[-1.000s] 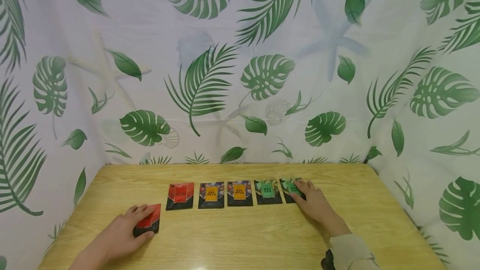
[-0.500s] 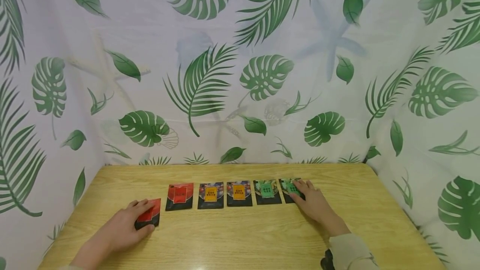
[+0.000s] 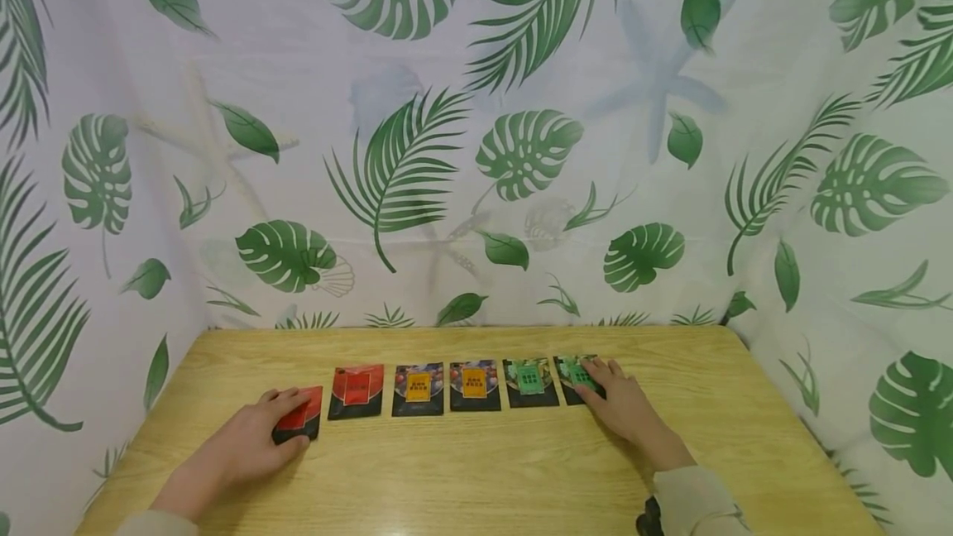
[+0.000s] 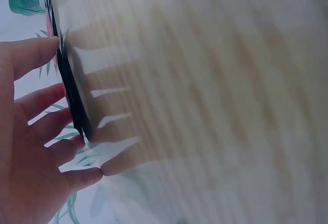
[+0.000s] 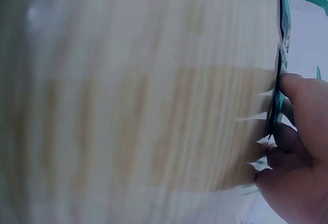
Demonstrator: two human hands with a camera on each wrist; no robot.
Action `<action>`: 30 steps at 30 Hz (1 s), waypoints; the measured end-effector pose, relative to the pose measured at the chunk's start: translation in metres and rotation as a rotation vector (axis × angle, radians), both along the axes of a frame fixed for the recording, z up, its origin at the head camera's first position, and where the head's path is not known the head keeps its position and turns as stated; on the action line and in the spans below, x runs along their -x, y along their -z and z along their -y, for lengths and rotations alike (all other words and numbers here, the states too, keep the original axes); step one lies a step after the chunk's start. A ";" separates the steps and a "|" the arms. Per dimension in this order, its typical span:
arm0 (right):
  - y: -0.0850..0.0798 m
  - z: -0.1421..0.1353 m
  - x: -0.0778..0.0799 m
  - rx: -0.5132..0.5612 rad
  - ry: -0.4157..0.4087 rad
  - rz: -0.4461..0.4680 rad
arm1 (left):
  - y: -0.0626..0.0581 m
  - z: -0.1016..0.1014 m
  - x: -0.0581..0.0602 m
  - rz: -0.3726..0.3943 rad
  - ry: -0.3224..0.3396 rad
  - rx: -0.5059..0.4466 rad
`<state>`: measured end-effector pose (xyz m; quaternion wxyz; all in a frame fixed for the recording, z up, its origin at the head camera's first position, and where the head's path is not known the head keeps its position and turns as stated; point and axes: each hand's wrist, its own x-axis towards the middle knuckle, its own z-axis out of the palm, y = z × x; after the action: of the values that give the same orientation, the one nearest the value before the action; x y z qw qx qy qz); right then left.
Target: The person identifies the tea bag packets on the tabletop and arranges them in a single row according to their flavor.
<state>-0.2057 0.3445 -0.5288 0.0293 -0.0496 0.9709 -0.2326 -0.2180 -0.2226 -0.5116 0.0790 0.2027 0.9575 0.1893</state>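
Observation:
My left hand [image 3: 249, 441] lies over a red and black flat packet [image 3: 309, 413] at the row's left end, its fingers stretched across the top and the thumb at the near edge. In the left wrist view that packet [image 4: 72, 90] shows edge-on, low against the tabletop. On the right, my right hand [image 3: 629, 412] rests on a green and black packet [image 3: 572, 370], covering its right part. The right wrist view shows the thumb at the dark edge of this packet [image 5: 274, 106].
Between the hands lie another red packet [image 3: 356, 392], two orange-labelled packets [image 3: 419, 388] and a second green one [image 3: 530, 380], side by side. The wooden table [image 3: 447, 478] ends at a leaf-printed cloth [image 3: 447, 288] behind and at both sides.
My left hand has slid its red packet away from me, closer in line with the row. The right hand stays in place on the green packet.

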 end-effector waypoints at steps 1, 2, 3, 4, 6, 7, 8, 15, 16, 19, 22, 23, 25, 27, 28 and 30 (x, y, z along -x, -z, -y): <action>0.000 0.000 0.000 0.000 0.000 0.001 | 0.000 0.000 0.001 0.001 0.001 0.002; 0.000 0.000 0.000 0.001 0.001 0.001 | 0.000 0.000 0.003 0.003 0.003 0.004; 0.000 0.000 0.001 0.001 0.001 0.002 | -0.001 0.000 0.004 0.004 0.004 0.008; 0.001 -0.001 0.001 0.002 0.001 0.002 | -0.001 -0.001 0.005 0.006 0.006 0.013; 0.001 -0.001 0.001 -0.001 0.000 0.003 | -0.001 -0.001 0.007 0.008 0.006 0.022; 0.001 -0.001 0.001 -0.001 -0.002 0.003 | -0.001 -0.001 0.008 0.008 0.007 0.026; 0.001 -0.001 0.001 -0.002 -0.003 0.003 | -0.001 -0.001 0.009 0.009 0.006 0.029; 0.002 -0.001 0.001 -0.004 -0.005 -0.003 | -0.002 -0.003 0.013 -0.002 0.009 0.027; 0.002 -0.001 0.001 -0.004 -0.005 -0.003 | -0.003 -0.004 0.014 -0.003 0.008 0.025; 0.000 -0.001 0.000 0.000 -0.004 -0.003 | -0.005 -0.005 0.015 0.005 0.001 0.022; -0.001 0.000 0.000 -0.005 -0.007 -0.003 | -0.005 -0.005 0.017 0.016 -0.007 0.025; -0.001 0.000 -0.001 -0.007 -0.008 -0.003 | -0.005 -0.005 0.018 0.018 -0.009 0.025; -0.001 0.000 -0.001 -0.013 -0.010 -0.003 | -0.004 -0.005 0.019 0.021 -0.011 0.024; -0.002 0.000 -0.001 -0.013 -0.010 -0.004 | -0.004 -0.005 0.020 0.021 -0.012 0.020; -0.002 0.000 -0.001 -0.015 -0.011 -0.006 | -0.003 -0.005 0.020 0.017 -0.010 0.020; -0.002 0.001 -0.001 -0.015 -0.011 -0.008 | -0.003 -0.005 0.021 0.009 -0.006 0.017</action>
<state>-0.2044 0.3439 -0.5264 0.0272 -0.0557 0.9724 -0.2249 -0.2390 -0.2178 -0.5084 0.0844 0.1982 0.9594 0.1821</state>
